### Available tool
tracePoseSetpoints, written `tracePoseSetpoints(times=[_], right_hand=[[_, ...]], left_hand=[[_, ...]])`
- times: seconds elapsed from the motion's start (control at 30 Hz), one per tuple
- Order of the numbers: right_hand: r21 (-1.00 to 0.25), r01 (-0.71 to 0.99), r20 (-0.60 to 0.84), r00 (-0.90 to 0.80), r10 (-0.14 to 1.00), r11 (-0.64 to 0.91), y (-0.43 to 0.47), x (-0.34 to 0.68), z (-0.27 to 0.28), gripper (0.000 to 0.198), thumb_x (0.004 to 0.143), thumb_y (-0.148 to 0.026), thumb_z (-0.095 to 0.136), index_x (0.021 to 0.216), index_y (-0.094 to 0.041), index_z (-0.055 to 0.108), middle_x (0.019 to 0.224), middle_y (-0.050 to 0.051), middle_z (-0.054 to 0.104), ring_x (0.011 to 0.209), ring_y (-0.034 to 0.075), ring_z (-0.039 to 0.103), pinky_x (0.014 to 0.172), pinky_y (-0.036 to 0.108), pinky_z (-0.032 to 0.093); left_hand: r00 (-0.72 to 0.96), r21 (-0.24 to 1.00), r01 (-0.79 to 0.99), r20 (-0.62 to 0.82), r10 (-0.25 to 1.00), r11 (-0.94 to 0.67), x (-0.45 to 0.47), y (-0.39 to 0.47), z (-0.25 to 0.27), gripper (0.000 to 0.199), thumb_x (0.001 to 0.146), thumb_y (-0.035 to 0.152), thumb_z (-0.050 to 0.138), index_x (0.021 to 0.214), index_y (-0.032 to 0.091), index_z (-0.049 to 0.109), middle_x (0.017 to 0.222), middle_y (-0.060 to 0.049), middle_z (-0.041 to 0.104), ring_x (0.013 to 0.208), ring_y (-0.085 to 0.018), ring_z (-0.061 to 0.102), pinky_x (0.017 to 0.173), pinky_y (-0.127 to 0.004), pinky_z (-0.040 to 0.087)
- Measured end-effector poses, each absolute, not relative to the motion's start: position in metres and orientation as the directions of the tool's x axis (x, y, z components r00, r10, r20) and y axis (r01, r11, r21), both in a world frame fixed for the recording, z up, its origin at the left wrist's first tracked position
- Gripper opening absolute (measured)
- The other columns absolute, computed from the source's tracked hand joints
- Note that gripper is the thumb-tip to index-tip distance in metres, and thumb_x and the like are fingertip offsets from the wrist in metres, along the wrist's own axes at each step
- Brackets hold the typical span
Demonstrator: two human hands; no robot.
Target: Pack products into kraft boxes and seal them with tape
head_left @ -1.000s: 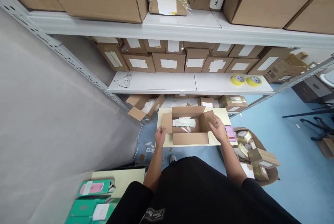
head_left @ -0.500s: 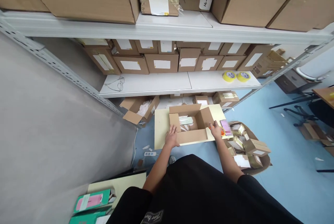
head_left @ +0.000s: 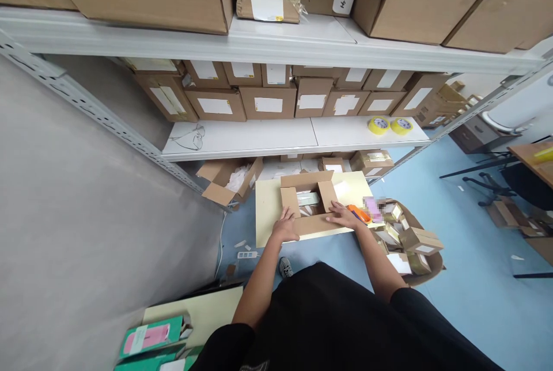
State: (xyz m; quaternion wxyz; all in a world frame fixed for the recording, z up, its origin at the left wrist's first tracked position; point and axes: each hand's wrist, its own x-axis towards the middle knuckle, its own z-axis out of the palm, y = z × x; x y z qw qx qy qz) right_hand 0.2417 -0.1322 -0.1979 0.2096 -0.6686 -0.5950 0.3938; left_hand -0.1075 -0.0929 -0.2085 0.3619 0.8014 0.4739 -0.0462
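Observation:
In front of me an open cardboard box [head_left: 311, 224] rests on a pale yellow board [head_left: 265, 209]. Its left and right flaps are folded inward, and through the gap a pale green-white packet [head_left: 307, 199] shows with white bits around it. My left hand [head_left: 285, 226] lies with fingers spread on the box's left front corner. Across the right flap and front edge my right hand [head_left: 343, 215] stretches its fingers flat. Just right of it lies an orange tape dispenser [head_left: 359, 214], with a pink item [head_left: 372, 208], partly blurred, beyond.
A large container [head_left: 438, 261] full of small taped boxes stands at the right. The shelf [head_left: 242, 137] ahead carries labelled boxes and two yellow tape rolls [head_left: 390, 125]. An open carton [head_left: 228, 181] sits left, green boxes [head_left: 151, 336] lower left, a power strip [head_left: 247, 254] on the floor.
My right hand has moved left from beside the tape dispenser onto the box. The right flap now lies folded inward. My left hand stays at the left corner.

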Motion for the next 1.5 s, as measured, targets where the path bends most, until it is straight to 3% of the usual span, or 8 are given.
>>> tracePoseSetpoints(times=[0.3,0.53,0.73,0.87,1.07,1.13,1.27,1.5], right_hand=[[-0.839,0.392,-0.202,0.420,0.885,-0.378,-0.132,0.244,-0.207,0.063,0.078,-0.075,0.069,0.106,-0.019,0.081,0.099,0.013,0.081,0.102,0.031,0.074,0.096,0.044,0.057],[-0.694,0.455,-0.148,0.668,0.730,-0.558,-0.126,0.224,-0.249,0.067,0.075,-0.065,0.070,0.115,-0.011,0.073,0.102,0.017,0.075,0.099,0.034,0.072,0.093,0.044,0.056],[-0.630,0.528,-0.269,0.540,0.798,-0.570,-0.110,0.246,-0.245,0.068,0.075,-0.050,0.076,0.133,-0.018,0.063,0.127,0.017,0.072,0.114,0.033,0.071,0.098,0.043,0.054],[-0.565,0.612,-0.298,0.475,0.828,-0.554,-0.095,0.250,-0.235,0.070,0.075,-0.037,0.077,0.140,-0.018,0.059,0.127,0.015,0.072,0.115,0.032,0.070,0.099,0.041,0.054],[-0.535,0.689,-0.249,0.425,0.870,-0.490,-0.089,0.230,-0.234,0.060,0.080,-0.018,0.067,0.140,-0.020,0.061,0.134,0.016,0.069,0.123,0.033,0.065,0.101,0.039,0.051],[-0.559,0.673,-0.250,0.421,0.872,-0.485,-0.092,0.228,-0.237,0.056,0.084,-0.019,0.064,0.140,-0.019,0.060,0.136,0.016,0.067,0.125,0.033,0.064,0.101,0.039,0.051],[-0.585,0.628,-0.309,0.413,0.857,-0.513,-0.099,0.236,-0.239,0.060,0.089,-0.030,0.066,0.147,-0.019,0.055,0.142,0.016,0.062,0.127,0.033,0.062,0.102,0.039,0.051],[-0.566,0.713,-0.169,0.392,0.904,-0.414,-0.121,0.277,-0.240,0.065,0.097,-0.042,0.061,0.154,-0.016,0.046,0.158,0.019,0.049,0.143,0.037,0.047,0.117,0.045,0.038]], left_hand=[[0.290,0.845,0.504,-0.363,0.885,0.181,-0.120,-0.044,-0.220,0.058,0.078,0.054,0.082,0.124,0.019,0.075,0.133,-0.015,0.074,0.129,-0.033,0.067,0.111,-0.040,0.051],[-0.258,0.733,0.590,-0.225,0.940,0.337,-0.104,-0.070,-0.235,0.091,0.080,0.039,0.081,0.161,0.025,0.040,0.161,-0.016,0.048,0.131,-0.030,0.063,0.108,-0.041,0.052],[-0.045,0.570,0.815,-0.113,0.993,0.102,-0.093,-0.018,-0.183,0.100,0.081,0.023,0.075,0.168,0.026,0.026,0.178,-0.012,0.017,0.152,-0.038,0.040,0.118,-0.046,0.044],[0.075,0.566,0.819,0.054,0.996,-0.093,-0.066,0.036,-0.138,0.079,0.094,0.031,0.061,0.167,0.022,0.033,0.174,-0.012,0.029,0.152,-0.036,0.038,0.121,-0.046,0.038],[0.025,0.445,0.893,-0.190,0.981,0.063,-0.044,0.024,-0.157,0.047,0.101,0.053,0.049,0.114,0.020,0.080,0.116,-0.018,0.077,0.126,-0.037,0.062,0.110,-0.047,0.045],[-0.037,0.450,0.885,-0.187,0.982,0.120,-0.043,0.002,-0.177,0.039,0.095,0.048,0.059,0.119,0.023,0.078,0.129,-0.015,0.073,0.130,-0.035,0.059,0.110,-0.044,0.046],[-0.332,0.503,0.780,-0.169,0.928,0.371,-0.040,-0.026,-0.206,0.079,0.090,0.058,0.063,0.157,0.020,0.047,0.168,-0.023,0.036,0.148,-0.042,0.044,0.115,-0.055,0.042],[-0.353,0.494,0.700,-0.387,0.852,0.515,-0.040,-0.013,-0.214,0.068,0.092,0.062,0.060,0.144,0.019,0.048,0.137,-0.022,0.069,0.127,-0.037,0.067,0.105,-0.047,0.052]])
